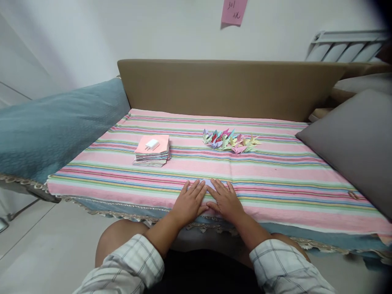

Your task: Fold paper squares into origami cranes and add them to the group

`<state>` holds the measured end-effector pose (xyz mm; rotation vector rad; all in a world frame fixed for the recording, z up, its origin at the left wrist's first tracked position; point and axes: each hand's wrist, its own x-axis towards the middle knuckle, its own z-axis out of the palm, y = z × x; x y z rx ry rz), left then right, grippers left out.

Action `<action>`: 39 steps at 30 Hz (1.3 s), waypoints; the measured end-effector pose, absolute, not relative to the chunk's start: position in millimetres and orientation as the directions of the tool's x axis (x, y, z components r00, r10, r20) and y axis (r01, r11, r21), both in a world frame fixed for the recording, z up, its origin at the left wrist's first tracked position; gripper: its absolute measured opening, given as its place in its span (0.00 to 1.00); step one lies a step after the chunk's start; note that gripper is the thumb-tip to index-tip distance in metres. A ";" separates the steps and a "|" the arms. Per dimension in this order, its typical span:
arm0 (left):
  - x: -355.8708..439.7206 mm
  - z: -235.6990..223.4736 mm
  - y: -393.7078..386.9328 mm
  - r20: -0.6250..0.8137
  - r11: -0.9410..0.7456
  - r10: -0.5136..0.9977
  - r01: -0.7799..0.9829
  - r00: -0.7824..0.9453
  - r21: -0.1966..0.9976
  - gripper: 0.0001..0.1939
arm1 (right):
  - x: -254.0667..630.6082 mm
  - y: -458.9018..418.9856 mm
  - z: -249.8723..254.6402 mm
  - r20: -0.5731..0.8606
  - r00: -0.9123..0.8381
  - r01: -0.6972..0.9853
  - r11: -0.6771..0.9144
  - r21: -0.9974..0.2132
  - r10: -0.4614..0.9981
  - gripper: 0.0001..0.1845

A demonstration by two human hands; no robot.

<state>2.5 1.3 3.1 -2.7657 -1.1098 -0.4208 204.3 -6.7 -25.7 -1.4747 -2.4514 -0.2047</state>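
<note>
My left hand (pixel 190 201) and my right hand (pixel 226 200) lie side by side, palms down, near the front edge of a striped cloth (pixel 275 179). Their fingers are stretched flat on a small pale lilac sheet of paper (pixel 210 183), which shows only between the fingertips. Farther back on the left sits a stack of coloured paper squares (pixel 157 155) with a small white charger plug (pixel 152 144) on top. A heap of several folded paper cranes (pixel 230 141) in mixed colours lies at the back centre.
A teal cushion (pixel 55 126) borders the cloth on the left and a grey cushion (pixel 358 143) on the right. A tan padded backrest (pixel 226 87) stands behind. A pink note (pixel 234 11) hangs on the wall. My knees are under the front edge.
</note>
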 end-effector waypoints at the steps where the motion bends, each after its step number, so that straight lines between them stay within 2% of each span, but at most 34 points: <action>1: 4.3 -2.4 2.3 0.293 -0.703 0.675 0.711 0.677 -0.025 0.33 | 204.4 -6.8 -25.4 0.303 -0.445 0.881 0.473 -0.023 0.843 0.32; 3: 0.8 -12.9 2.8 0.281 -0.687 0.690 0.726 0.667 -0.036 0.34 | 204.6 -7.2 -24.4 0.303 -0.447 0.878 0.477 -0.031 0.842 0.31; 6: -12.3 -17.3 0.4 0.288 -0.674 0.700 0.738 0.653 -0.033 0.32 | 204.3 -7.6 -23.3 0.314 -0.441 0.878 0.476 -0.042 0.841 0.31; 10: -10.7 4.8 -1.2 0.313 -0.632 0.742 0.774 0.593 0.033 0.26 | 203.5 -6.9 -25.0 0.334 -0.420 0.884 0.463 -0.060 0.844 0.34; 13: 9.9 21.0 4.6 0.380 -0.606 0.743 0.794 0.550 0.036 0.22 | 202.9 -6.0 -27.4 0.331 -0.412 0.885 0.459 -0.076 0.849 0.31; 16: 27.3 17.6 14.0 0.310 -0.707 0.674 0.708 0.670 0.007 0.27 | 202.5 -5.4 -28.4 0.321 -0.408 0.887 0.455 -0.084 0.855 0.31; 19: 29.4 2.0 20.9 0.255 -0.707 0.684 0.707 0.684 0.000 0.33 | 203.0 -4.9 -28.0 0.308 -0.427 0.882 0.467 -0.067 0.850 0.33; 24: 21.9 -8.1 23.0 0.270 -0.718 0.668 0.696 0.694 -0.014 0.40 | 207.1 -3.1 -26.4 0.274 -0.453 0.878 0.478 -0.029 0.849 0.37; 27: 22.0 -4.7 22.2 0.266 -0.727 0.657 0.686 0.706 -0.026 0.40 | 209.2 -1.4 -26.6 0.272 -0.397 0.905 0.423 -0.043 0.877 0.39; 31: 23.1 -3.6 22.2 0.244 -0.731 0.655 0.682 0.716 -0.039 0.40 | 209.9 -1.3 -28.6 0.278 -0.233 0.962 0.263 -0.075 0.932 0.47; 33: 23.0 -5.1 22.6 0.246 -0.732 0.653 0.680 0.716 -0.040 0.42 | 210.7 -3.9 -29.3 0.319 -0.231 0.962 0.265 -0.066 0.919 0.49; 37: 22.5 -7.2 23.5 0.244 -0.745 0.642 0.667 0.727 -0.025 0.49 | 213.7 -13.1 -28.6 0.353 -0.465 0.873 0.488 0.027 0.812 0.36; 39: 22.4 -6.7 23.7 0.233 -0.748 0.643 0.663 0.730 -0.013 0.52 | 214.6 -16.4 -27.6 0.347 -0.478 0.866 0.500 0.032 0.807 0.32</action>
